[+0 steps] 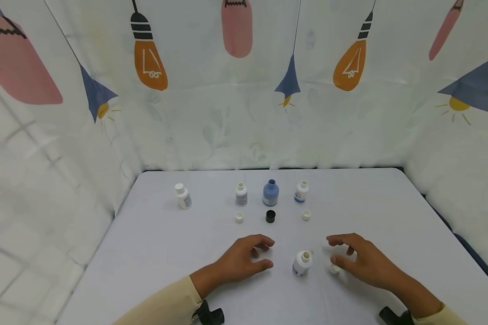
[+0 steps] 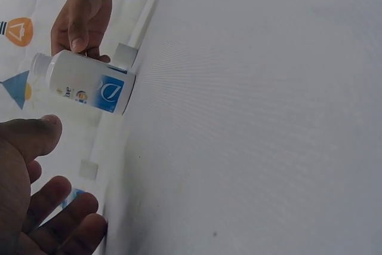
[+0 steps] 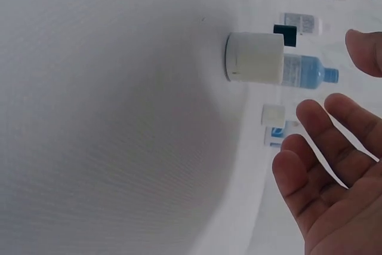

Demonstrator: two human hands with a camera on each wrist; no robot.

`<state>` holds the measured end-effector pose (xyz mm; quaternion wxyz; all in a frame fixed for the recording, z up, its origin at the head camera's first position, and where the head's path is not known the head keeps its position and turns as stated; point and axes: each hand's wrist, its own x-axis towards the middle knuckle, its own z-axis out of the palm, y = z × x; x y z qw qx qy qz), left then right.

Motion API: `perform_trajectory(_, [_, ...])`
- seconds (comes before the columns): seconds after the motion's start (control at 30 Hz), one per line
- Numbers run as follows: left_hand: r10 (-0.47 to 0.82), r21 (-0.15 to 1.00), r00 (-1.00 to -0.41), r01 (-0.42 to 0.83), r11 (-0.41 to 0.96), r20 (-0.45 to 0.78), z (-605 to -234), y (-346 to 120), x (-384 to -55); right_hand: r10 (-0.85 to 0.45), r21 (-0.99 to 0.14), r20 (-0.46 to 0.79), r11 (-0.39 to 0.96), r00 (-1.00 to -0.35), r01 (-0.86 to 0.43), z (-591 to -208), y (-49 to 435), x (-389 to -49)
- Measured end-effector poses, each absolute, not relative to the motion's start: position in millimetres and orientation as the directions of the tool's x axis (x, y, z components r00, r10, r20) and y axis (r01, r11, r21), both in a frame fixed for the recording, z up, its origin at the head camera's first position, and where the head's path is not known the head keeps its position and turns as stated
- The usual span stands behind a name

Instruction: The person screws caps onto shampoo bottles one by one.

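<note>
Between the two hands an uncapped white bottle [image 1: 302, 264] stands upright near the front of the table, its blue label facing the left wrist view. My left hand [image 1: 244, 259] hovers to its left, fingers loosely bent and thumb apart, with nothing in them. On the other side, my right hand [image 1: 363, 262] is held above the table, fingers relaxed and empty. A small white cap [image 1: 334, 269] lies just below the right thumb, partly covered by it in the head view. The right wrist view shows this cap [image 3: 255, 58] resting apart from the fingers [image 3: 295, 177].
Farther back stand a capped white bottle [image 1: 183, 197], an uncapped white bottle [image 1: 241, 195], an uncapped blue bottle [image 1: 270, 194] and another uncapped white bottle [image 1: 301, 192]. In front of the uncapped ones lie a white cap [image 1: 239, 218], a black cap [image 1: 270, 216] and a white cap [image 1: 306, 215].
</note>
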<state>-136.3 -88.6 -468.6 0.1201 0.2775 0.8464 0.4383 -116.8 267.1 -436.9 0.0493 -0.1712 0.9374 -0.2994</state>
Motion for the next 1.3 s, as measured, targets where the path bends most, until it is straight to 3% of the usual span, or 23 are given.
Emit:
perform_trajectory(0.87, [0.625,0.813,-0.776,0.413,0.409,0.08,-473,-61,-135,-0.435,-0.61,-0.026,0.72,-0.9,-0.331,-451,282,-112])
perform_trajectory(1.3, [0.638,0.801,-0.765,0.434,0.413,0.085,-474,-47,-134,-0.494,-0.575,0.066,0.691,-0.867,-0.437,-461,286,-111])
